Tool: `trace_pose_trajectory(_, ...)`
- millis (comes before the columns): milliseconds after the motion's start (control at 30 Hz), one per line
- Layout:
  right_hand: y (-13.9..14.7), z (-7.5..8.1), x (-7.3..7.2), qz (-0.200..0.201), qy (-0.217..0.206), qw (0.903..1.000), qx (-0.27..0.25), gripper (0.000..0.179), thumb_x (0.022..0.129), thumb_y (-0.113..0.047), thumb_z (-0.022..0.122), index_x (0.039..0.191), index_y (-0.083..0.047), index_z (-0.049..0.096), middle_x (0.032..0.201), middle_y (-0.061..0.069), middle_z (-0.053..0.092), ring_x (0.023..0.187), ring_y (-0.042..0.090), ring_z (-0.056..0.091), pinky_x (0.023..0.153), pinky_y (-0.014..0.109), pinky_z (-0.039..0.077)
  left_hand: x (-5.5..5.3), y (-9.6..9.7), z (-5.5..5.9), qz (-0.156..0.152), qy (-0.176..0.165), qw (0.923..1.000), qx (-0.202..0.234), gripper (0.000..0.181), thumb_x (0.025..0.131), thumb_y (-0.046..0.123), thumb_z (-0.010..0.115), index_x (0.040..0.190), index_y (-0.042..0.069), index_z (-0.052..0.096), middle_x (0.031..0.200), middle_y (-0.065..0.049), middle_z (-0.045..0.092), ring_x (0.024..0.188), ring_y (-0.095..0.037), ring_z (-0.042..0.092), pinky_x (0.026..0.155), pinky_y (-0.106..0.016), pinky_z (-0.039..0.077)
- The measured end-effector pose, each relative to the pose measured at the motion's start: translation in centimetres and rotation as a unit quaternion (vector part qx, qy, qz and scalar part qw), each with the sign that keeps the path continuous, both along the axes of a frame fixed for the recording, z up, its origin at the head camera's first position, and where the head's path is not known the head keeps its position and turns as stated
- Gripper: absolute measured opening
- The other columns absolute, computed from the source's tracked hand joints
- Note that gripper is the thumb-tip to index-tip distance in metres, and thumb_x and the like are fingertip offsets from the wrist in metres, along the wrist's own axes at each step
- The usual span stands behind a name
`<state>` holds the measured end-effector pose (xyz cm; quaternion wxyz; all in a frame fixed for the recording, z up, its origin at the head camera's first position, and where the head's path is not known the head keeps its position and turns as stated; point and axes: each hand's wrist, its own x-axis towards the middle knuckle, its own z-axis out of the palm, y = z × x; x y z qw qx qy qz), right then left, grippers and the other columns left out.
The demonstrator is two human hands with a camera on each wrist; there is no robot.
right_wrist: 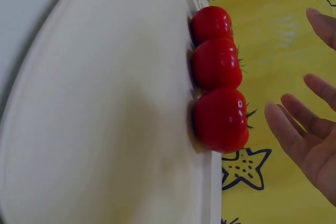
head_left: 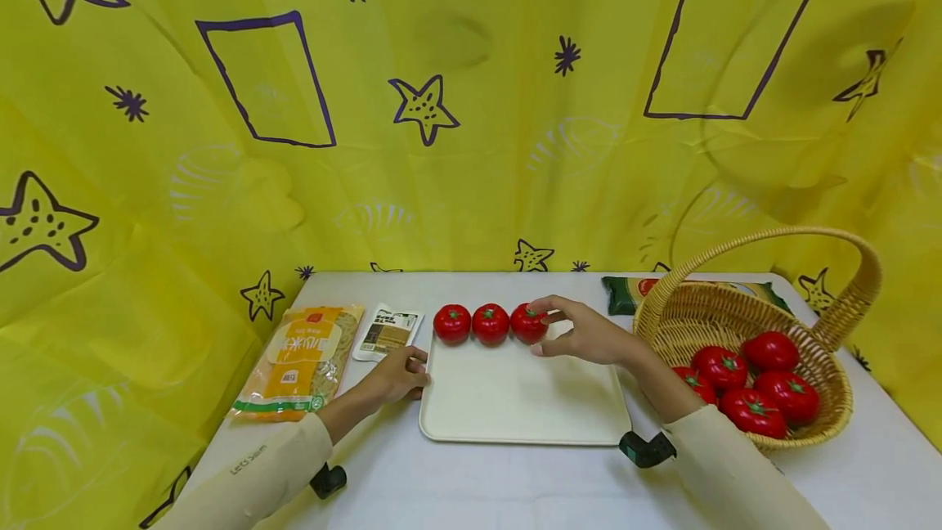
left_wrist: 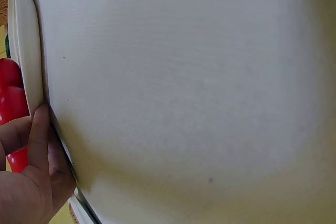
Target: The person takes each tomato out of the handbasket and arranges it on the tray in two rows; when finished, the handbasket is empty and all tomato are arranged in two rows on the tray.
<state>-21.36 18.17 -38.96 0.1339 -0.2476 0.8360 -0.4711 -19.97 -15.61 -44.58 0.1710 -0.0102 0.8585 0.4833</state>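
A cream rectangular tray [head_left: 522, 399] lies on the table with three red tomatoes in a row along its far edge: a left one [head_left: 452, 324], a middle one [head_left: 491, 325] and a right one [head_left: 526, 324]. My left hand [head_left: 401, 376] grips the tray's left rim; in the left wrist view its fingertips [left_wrist: 39, 116] meet at that edge. Over the tray, beside the right tomato, hovers my right hand [head_left: 585, 334], fingers spread and holding nothing. The right wrist view shows a gap between this hand [right_wrist: 310, 129] and the nearest tomato [right_wrist: 220, 121].
To the right stands a wicker basket [head_left: 839, 379] with a tall handle and several tomatoes [head_left: 754, 411] inside. A green packet [head_left: 621, 294] lies behind it. On the left are an orange-and-clear food bag [head_left: 298, 362] and a small white pouch [head_left: 388, 334]. A yellow curtain [head_left: 486, 178] hangs behind.
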Motion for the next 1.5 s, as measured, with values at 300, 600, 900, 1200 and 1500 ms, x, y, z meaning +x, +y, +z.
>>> trace_pose_trajectory(300, 0.9, 0.2, 2.6, 0.036, -0.033, 0.9988, -0.004, 0.057, 0.089, -0.024, 0.077, 0.138, -0.010, 0.052, 0.146, 0.021, 0.045, 0.131, 0.047, 0.046, 0.091, 0.036, 0.058, 0.0, -0.2, -0.5, 0.001, 0.003, 0.9999, 0.013, 0.035, 0.088, -0.007, 0.067, 0.121, -0.008, 0.057, 0.087, -0.008, 0.055, 0.072, -0.017, 0.056, 0.063, -0.027, 0.060)
trace_pose_trajectory(600, 2.9, 0.4, 5.4, 0.063, -0.040, 0.9971, 0.011, 0.053, 0.089, -0.024, 0.077, 0.136, -0.012, 0.054, 0.142, 0.020, 0.049, 0.129, 0.046, 0.048, 0.097, 0.044, 0.057, 0.1, -0.3, -0.5, -0.003, 0.006, 0.9999, 0.014, 0.035, 0.088, -0.006, 0.067, 0.121, -0.008, 0.057, 0.087, -0.008, 0.055, 0.072, -0.017, 0.055, 0.063, -0.028, 0.060)
trace_pose_trajectory(900, 6.4, 0.9, 8.0, 0.054, -0.022, 0.9979, 0.029, 0.047, 0.091, -0.024, 0.074, 0.134, -0.016, 0.057, 0.137, 0.020, 0.054, 0.120, 0.022, 0.057, 0.090, 0.025, 0.057, 0.0, -0.3, -0.4, -0.005, 0.003, 0.9999, 0.012, 0.035, 0.089, -0.006, 0.066, 0.122, -0.008, 0.056, 0.087, -0.008, 0.055, 0.071, -0.016, 0.055, 0.063, -0.026, 0.060)
trace_pose_trajectory(1200, 9.7, 2.0, 9.4, 0.061, -0.016, 0.9979, 0.014, 0.045, 0.093, -0.016, 0.072, 0.134, -0.007, 0.056, 0.130, 0.016, 0.059, 0.111, 0.005, 0.059, 0.086, 0.026, 0.059, -0.1, -0.2, -0.2, -0.003, -0.001, 1.0000, 0.007, 0.036, 0.089, -0.005, 0.066, 0.124, -0.007, 0.056, 0.089, -0.008, 0.056, 0.073, -0.016, 0.056, 0.065, -0.026, 0.061)
trace_pose_trajectory(1500, 13.7, 3.3, 9.0, 0.033, 0.000, 0.9989, 0.034, 0.045, 0.095, -0.010, 0.068, 0.137, -0.004, 0.053, 0.128, 0.013, 0.062, 0.111, 0.011, 0.063, 0.084, 0.025, 0.060, -0.1, -0.2, -0.3, -0.002, 0.000, 0.9999, 0.011, 0.036, 0.089, -0.005, 0.066, 0.124, -0.007, 0.056, 0.089, -0.008, 0.056, 0.073, -0.016, 0.056, 0.065, -0.026, 0.061)
